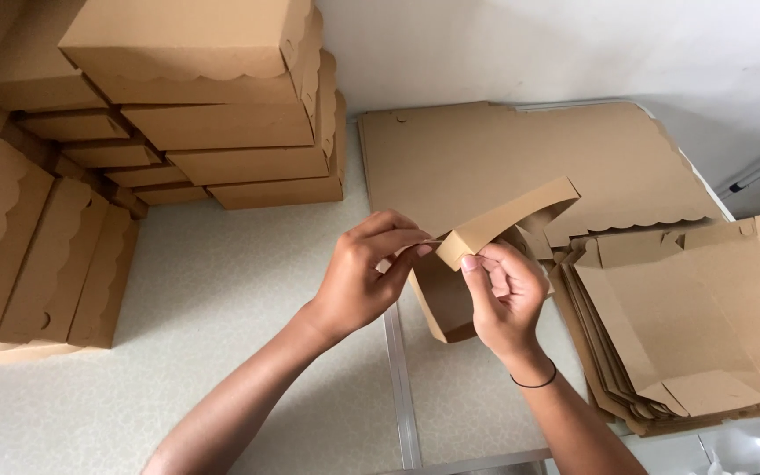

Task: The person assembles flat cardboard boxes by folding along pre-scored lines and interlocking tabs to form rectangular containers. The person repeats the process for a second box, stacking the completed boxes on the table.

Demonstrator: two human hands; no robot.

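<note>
Above the worktop (222,290), both hands, left hand (362,277) and right hand (505,295), pinch a half-folded cardboard box (485,233); at 3 o'clock the flat blanks (688,325) lie. Uneven pressure could tear or crease the corner.

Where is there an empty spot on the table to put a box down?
Bare tabletop lies between the stacked boxes, the leaning boxes and the left hand. The right side is crowded with flat cardboard sheets.
</note>
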